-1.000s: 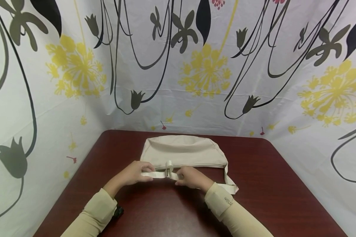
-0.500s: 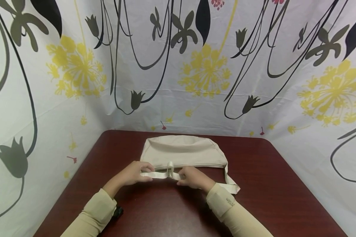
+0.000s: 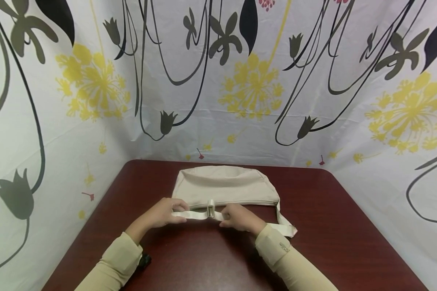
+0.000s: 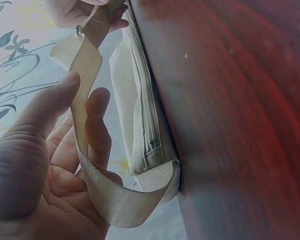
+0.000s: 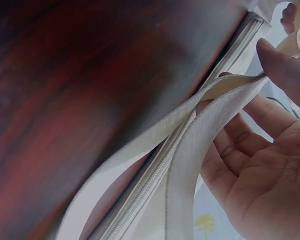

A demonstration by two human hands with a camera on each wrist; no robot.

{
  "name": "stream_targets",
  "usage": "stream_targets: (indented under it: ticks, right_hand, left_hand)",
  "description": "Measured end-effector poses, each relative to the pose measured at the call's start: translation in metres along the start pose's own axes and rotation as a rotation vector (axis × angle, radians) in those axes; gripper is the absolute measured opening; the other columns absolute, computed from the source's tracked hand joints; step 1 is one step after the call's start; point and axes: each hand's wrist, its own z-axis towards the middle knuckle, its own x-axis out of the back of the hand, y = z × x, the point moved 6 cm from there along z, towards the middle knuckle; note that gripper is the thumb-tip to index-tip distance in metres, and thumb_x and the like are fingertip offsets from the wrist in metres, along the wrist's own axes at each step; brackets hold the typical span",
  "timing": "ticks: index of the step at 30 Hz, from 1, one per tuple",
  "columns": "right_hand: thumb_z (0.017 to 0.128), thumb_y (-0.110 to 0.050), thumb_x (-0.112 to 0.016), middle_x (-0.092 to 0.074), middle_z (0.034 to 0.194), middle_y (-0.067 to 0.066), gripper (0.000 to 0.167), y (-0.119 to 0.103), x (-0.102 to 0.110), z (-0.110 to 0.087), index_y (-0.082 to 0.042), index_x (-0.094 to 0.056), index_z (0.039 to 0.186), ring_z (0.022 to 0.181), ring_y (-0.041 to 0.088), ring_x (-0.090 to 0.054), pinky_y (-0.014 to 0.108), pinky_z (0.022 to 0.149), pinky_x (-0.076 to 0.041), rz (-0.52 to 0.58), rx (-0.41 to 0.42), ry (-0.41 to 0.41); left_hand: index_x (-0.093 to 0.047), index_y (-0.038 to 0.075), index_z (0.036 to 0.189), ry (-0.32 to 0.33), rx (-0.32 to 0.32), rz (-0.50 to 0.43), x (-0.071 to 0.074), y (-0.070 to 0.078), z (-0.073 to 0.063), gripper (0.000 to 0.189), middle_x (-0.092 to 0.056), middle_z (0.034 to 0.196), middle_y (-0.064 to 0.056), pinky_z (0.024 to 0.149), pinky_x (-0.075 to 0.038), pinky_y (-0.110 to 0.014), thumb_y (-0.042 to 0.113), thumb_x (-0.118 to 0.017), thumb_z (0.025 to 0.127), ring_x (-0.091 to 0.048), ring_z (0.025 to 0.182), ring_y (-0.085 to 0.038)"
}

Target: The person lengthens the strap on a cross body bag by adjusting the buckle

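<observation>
A cream fabric bag (image 3: 225, 184) lies flat on the table, its zipper (image 4: 149, 120) facing the person. In front of it a cream webbing strap (image 3: 196, 215) is stretched between both hands. My left hand (image 3: 164, 212) pinches the strap between thumb and fingers, and the webbing loops down across the palm in the left wrist view. My right hand (image 3: 240, 218) pinches the strap farther right, where two layers come together at the thumb (image 5: 285, 75). Between the hands sits a metal slider buckle (image 3: 211, 210) with a small loop of strap standing above it.
The dark red table (image 3: 204, 258) has rounded far corners. Floral-printed white cloth (image 3: 218, 137) hangs behind and on both sides. A small black object (image 3: 144, 260) lies by the left sleeve. A folded strap bend (image 3: 287, 230) lies beyond the right wrist.
My right hand has shifted slightly right with the strap, and the buckle and the folded bend have moved right too. The strap loop over the buckle has turned and narrowed. My left hand stays nearly still.
</observation>
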Motion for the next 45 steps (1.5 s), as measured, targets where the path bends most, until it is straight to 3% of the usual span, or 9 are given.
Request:
stream_targets:
  ticks: [17,34,45]
  right_hand:
    - [0.084,-0.014,-0.082,-0.035,0.058,-0.009,0.046,0.001,-0.001,-0.003,-0.014,-0.042,0.061,0.054,0.005,-0.033,0.023,0.053,-0.029,-0.001,0.013,0.012]
    - [0.083,-0.013,-0.083,-0.032,0.058,-0.010,0.049,0.004,0.003,-0.009,-0.015,-0.039,0.061,0.055,0.004,-0.031,0.022,0.054,-0.028,0.005,0.021,0.025]
    - [0.083,-0.013,-0.082,-0.034,0.060,-0.010,0.043,0.009,0.004,-0.011,-0.015,-0.046,0.062,0.057,0.005,-0.033,0.023,0.055,-0.029,0.011,0.008,0.026]
  left_hand:
    - [-0.070,0.020,0.110,0.006,-0.046,-0.012,0.002,0.005,-0.003,0.027,-0.073,0.109,0.004,0.088,-0.053,-0.042,0.030,-0.081,0.088,-0.069,0.104,-0.018]
    - [-0.071,0.020,0.110,0.011,-0.022,-0.006,0.003,0.004,-0.003,0.028,-0.073,0.109,0.004,0.087,-0.052,-0.040,0.031,-0.082,0.087,-0.069,0.104,-0.018]
    - [-0.070,0.022,0.110,0.011,-0.026,-0.010,0.002,0.002,-0.002,0.028,-0.073,0.108,0.005,0.088,-0.052,-0.039,0.032,-0.082,0.087,-0.069,0.104,-0.018]
